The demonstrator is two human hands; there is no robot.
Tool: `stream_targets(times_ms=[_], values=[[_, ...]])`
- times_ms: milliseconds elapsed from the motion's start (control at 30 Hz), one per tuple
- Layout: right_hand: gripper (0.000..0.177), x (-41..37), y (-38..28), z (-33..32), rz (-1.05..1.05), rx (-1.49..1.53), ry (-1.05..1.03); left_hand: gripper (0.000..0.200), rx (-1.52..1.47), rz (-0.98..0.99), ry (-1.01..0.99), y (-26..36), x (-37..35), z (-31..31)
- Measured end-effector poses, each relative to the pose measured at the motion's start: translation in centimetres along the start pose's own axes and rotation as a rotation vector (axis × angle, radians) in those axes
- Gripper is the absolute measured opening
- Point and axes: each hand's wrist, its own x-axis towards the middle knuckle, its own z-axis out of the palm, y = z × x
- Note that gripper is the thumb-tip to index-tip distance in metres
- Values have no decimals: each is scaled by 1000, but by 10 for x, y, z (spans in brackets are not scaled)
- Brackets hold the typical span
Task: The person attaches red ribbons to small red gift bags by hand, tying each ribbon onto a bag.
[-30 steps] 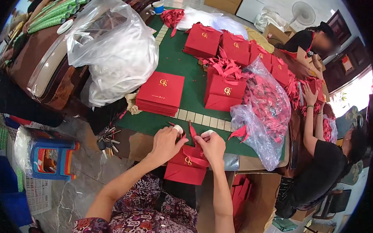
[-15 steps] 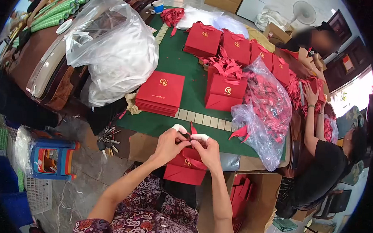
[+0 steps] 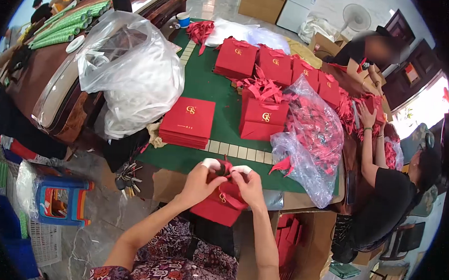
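A red paper bag (image 3: 215, 209) with a gold logo hangs at the table's near edge, tilted, just below both hands. My left hand (image 3: 200, 183) pinches red ribbon at the bag's top; white wrapping covers one of its fingers. Close beside it, my right hand (image 3: 246, 183) is closed on the same red ribbon (image 3: 225, 166), also with a white-wrapped finger. The fingertips nearly meet, and the exact shape of the ribbon between them is hard to make out. Left of centre, a stack of flat red bags (image 3: 187, 122) lies on the green tabletop (image 3: 226, 97).
Finished-looking red bags (image 3: 265, 114) stand beyond my hands. A clear plastic sack of red ribbons (image 3: 317, 129) lies at right, a white-filled sack (image 3: 142, 81) at left. An open carton (image 3: 307, 243) stands below. Two people (image 3: 390, 197) (image 3: 361, 56) work at the right.
The whole view has shifted slightly. Both hands have drawn the ribbon closer above the bag, and the bag has tilted, its lower right side now higher.
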Motion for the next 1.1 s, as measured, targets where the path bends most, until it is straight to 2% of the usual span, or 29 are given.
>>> stream_targets(times_ms=[33,67,133,200,267,333,400,433,467,500,533,567,700,767,800,833,867,933,967,1000,1033,1067,1100], values=[[15,1,2,-6,-49,-24,26,45,-42,-9,92,-2,-4,0],[15,1,5,-7,-52,-24,36,45,-43,0,86,-7,-8,0],[14,-2,4,-8,18,73,80,60,-31,-102,-38,-16,-16,1],[14,-1,0,-11,61,118,103,59,13,-49,-18,-20,-15,2],[14,2,1,-14,56,180,124,62,-231,-326,-169,-17,-12,-1],[14,6,2,-13,48,182,143,60,-286,-299,-220,-19,-15,1],[14,12,5,-14,42,181,167,57,-33,-162,-281,-17,-16,4],[15,17,8,-17,-12,125,224,53,-16,-254,-298,-3,-17,1],[16,23,13,-19,-65,68,280,53,-16,-251,-302,13,-18,-4],[17,33,22,-23,-146,43,356,53,42,-353,-407,28,-18,-10],[17,40,21,-33,-117,-33,372,52,103,-454,-510,35,-17,-14],[17,41,22,-36,-117,-33,357,53,26,-306,-410,10,-31,-2],[19,47,27,-37,-136,-39,338,48,-41,-163,-346,8,-28,-9],[21,41,26,-44,-122,-39,297,50,-271,-163,-328,-12,-30,-1],[23,37,25,-46,-100,-38,254,50,-266,-152,-327,-9,-23,-3],[28,27,21,-40,-110,35,347,48,-452,-238,-315,-2,-14,-8],[28,21,21,-38,-117,36,350,48,-640,-324,-301,6,-5,-14],[28,6,26,-38,-176,-47,509,49,-742,-360,-205,27,27,-28],[27,1,42,-42,-221,-68,504,48,-782,-283,-131,33,45,-29],[27,-5,43,-42,-223,-69,506,48,-805,-121,-28,29,66,-25],[25,-14,36,-39,-194,-121,518,47,-725,-84,94,35,86,-23],[24,-20,31,-36,-165,-172,531,47,-594,6,100,34,106,-26],[22,-25,31,-36,-231,-244,531,45,-591,50,155,34,124,-22]])
